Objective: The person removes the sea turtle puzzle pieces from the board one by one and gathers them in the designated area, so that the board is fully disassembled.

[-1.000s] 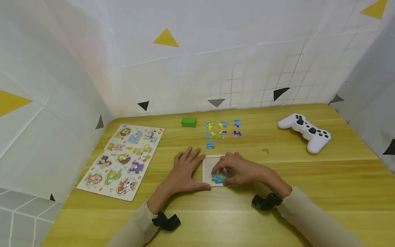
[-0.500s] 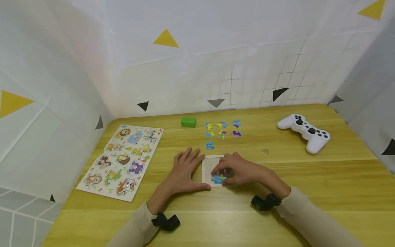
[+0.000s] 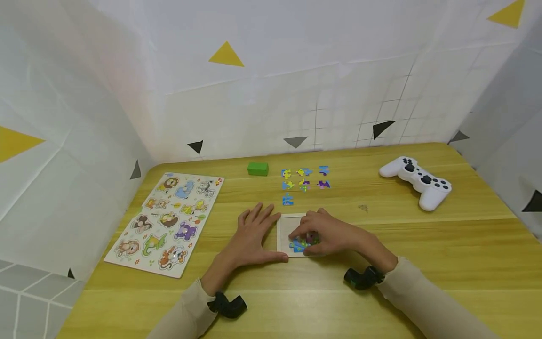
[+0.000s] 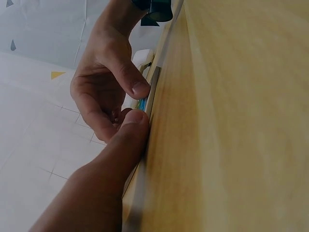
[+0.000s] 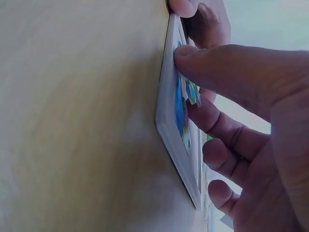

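Observation:
A small white-rimmed puzzle tray (image 3: 279,235) lies on the table between my hands. Blue and green jigsaw pieces (image 3: 298,246) sit in its lower part, partly covered by my right hand. My left hand (image 3: 250,240) lies with spread fingers at the tray's left side, its thumb by the near left corner. My right hand (image 3: 332,234) reaches in from the right, thumb and fingers bent. In the right wrist view it pinches a tilted puzzle piece (image 5: 192,92) just above the others in the tray.
Beyond the tray, several loose jigsaw pieces (image 3: 304,183) lie in rows. A green block (image 3: 258,169) stands left of them. An animal peg puzzle board (image 3: 169,221) lies at the left, a white game controller (image 3: 417,181) at the right. A white cloth wall (image 3: 271,103) rises behind the table.
Both hands and the tray stay nearly in place. The right fingers shift only slightly over the pieces, and the whole view drifts a little.

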`<state>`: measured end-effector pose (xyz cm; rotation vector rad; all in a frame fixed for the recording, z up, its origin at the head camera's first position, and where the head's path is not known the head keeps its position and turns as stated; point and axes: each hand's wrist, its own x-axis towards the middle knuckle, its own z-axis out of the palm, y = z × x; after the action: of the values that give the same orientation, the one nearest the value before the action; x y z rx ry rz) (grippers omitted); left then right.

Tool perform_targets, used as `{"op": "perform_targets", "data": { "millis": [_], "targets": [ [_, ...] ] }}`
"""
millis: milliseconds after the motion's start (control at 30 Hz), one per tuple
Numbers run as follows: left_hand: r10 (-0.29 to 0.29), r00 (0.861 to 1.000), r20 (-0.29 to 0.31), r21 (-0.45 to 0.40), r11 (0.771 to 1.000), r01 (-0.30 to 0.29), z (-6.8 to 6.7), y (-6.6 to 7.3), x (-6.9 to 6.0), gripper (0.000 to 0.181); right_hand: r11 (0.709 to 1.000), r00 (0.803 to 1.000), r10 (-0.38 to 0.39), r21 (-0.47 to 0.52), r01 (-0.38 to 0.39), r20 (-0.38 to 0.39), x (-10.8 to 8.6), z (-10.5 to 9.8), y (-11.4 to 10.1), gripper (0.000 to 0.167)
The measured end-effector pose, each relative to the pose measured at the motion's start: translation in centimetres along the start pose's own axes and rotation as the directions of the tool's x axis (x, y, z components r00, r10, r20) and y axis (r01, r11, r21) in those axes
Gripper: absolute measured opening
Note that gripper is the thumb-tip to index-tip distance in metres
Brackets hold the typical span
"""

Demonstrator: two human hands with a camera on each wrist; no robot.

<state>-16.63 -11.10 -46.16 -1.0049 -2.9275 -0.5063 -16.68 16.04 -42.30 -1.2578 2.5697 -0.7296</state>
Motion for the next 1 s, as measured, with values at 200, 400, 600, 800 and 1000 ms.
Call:
{"op": "perform_targets", "data": {
  "millis": [200,400,600,800,1000],
  "targets": [
    [-0.002,1.000,0.006,-0.002,1.000,0.002,0.12,-0.03,-0.02,0.107,1.000,1.000,0.017,0.012,-0.017,0.004,0.00,0.04,0.02,0.037],
    [-0.009,1.000,0.017,-0.001,1.000,0.009,0.03,0.03,-0.02,0.108,1.000,1.000,0.023,-0.006,-0.023,0.009,-0.06,0.06,0.02,0.036],
    [-0.002,1.000,0.008,0.005,1.000,0.002,0.05,0.00,0.00,0.108,0.999,1.000,0.008,-0.052,-0.007,0.011,-0.03,-0.12,-0.28,0.036],
    [0.002,1.000,0.004,0.003,1.000,-0.002,0.12,-0.08,0.01,0.108,0.997,1.000,0.016,-0.070,-0.015,0.018,0.10,-0.25,-0.59,0.036],
    [0.004,1.000,0.003,0.003,1.000,-0.004,0.14,-0.11,-0.03,0.108,0.998,0.999,0.027,-0.061,-0.025,0.033,0.12,-0.26,-0.67,0.037]
  ]
}}
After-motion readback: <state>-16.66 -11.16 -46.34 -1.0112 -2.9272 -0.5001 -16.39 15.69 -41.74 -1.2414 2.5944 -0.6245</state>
